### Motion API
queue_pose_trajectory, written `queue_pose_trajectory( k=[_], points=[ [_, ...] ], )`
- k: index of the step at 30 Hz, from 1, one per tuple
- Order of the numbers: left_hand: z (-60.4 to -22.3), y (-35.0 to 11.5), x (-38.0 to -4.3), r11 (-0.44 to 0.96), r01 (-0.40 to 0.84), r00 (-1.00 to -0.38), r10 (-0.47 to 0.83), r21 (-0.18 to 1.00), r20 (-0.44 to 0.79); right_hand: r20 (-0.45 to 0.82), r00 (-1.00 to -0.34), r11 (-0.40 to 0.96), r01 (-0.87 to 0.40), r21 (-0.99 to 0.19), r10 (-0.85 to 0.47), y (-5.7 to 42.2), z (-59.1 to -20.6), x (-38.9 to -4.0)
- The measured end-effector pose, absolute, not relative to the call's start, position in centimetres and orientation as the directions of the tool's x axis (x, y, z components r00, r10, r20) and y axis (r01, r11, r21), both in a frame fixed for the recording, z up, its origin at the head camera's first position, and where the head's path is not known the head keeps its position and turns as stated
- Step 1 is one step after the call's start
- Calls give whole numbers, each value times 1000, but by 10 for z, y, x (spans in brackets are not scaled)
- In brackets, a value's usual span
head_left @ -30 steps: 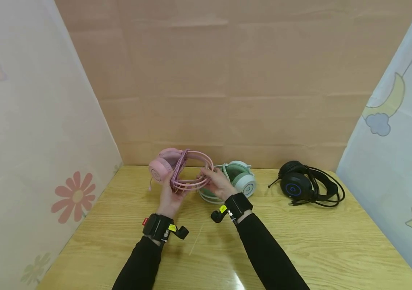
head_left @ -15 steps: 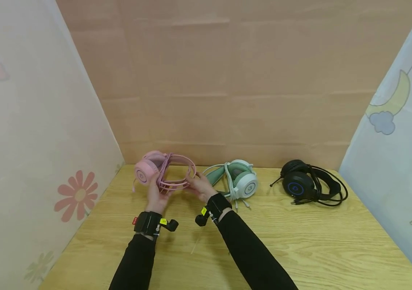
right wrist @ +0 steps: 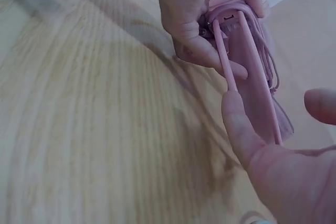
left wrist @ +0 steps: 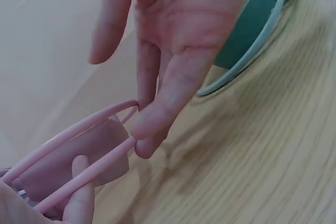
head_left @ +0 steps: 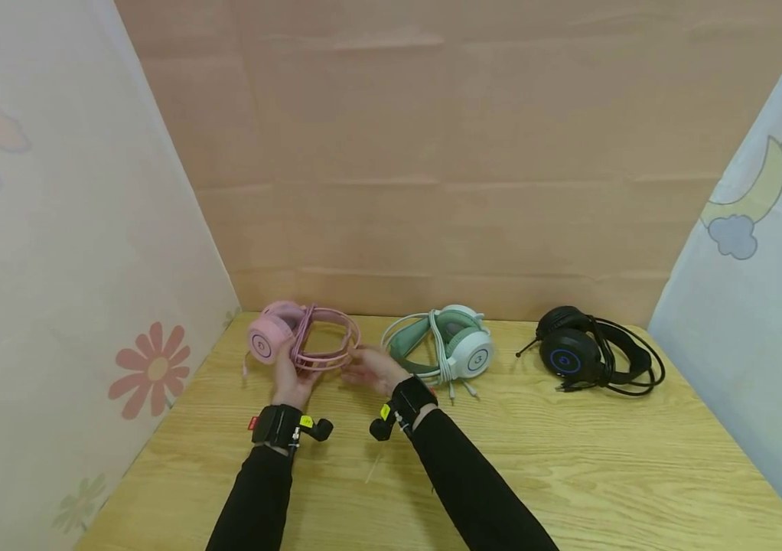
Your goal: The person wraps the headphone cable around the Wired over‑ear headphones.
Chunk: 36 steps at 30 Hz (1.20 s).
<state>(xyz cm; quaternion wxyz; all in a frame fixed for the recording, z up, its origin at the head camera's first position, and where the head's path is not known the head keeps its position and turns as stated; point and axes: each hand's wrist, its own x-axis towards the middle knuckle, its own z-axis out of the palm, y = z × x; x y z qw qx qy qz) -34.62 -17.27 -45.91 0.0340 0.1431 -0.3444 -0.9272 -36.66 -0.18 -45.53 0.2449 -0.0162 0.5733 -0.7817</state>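
A pink headset [head_left: 267,340] with its cable bundled round it is at the left back of the table. My left hand [head_left: 290,383] grips its lower side near the ear cups, one finger hooked over a headband rod in the right wrist view. At the headband's right end, the straight fingers of my right hand [head_left: 373,369] touch the pink rods [left wrist: 105,163], and the thumb stands away from them. Both wrist views show a shadow on the wood, apart from the headset, so it seems slightly raised. The right hand's far fingers are partly hidden.
Just right of my right hand lies a white and green headset [head_left: 470,354] with its cable tied round it. Farther right is a black headset [head_left: 566,360] with a thin microphone arm. A brown paper wall [head_left: 391,191] stands behind the wooden table [head_left: 570,474].
Both hands have moved left and lowered the pink headset toward the tabletop. The right hand's grip on the headband has loosened. The white and green headset has come out from behind the right hand.
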Motion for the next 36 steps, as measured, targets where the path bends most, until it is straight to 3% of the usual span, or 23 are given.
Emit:
queue_pose_trajectory(
  k=[9,15,21,27,36],
  points=[
    [-479,-182,-365,-778,-83,-952,-124,623,-281,-245,-868,-296,393,-871,-431,0,-464,-364],
    [-485,-191,-372,-790,-139,-937,-90,597,-337,-227,-859,-259,373,-891,-458,2,-467,-359],
    [-465,-191,-348,-644,-204,-914,-143,737,-379,-204,-840,-254,369,-894,-502,5,-464,-349],
    [-441,-184,-324,-552,-125,-935,-212,825,-284,-186,-834,-229,346,-910,-520,20,-455,-348],
    [-422,-162,-306,-406,-116,-957,-200,907,-212,-84,-857,-145,181,-973,-509,57,-442,-346]
  ],
)
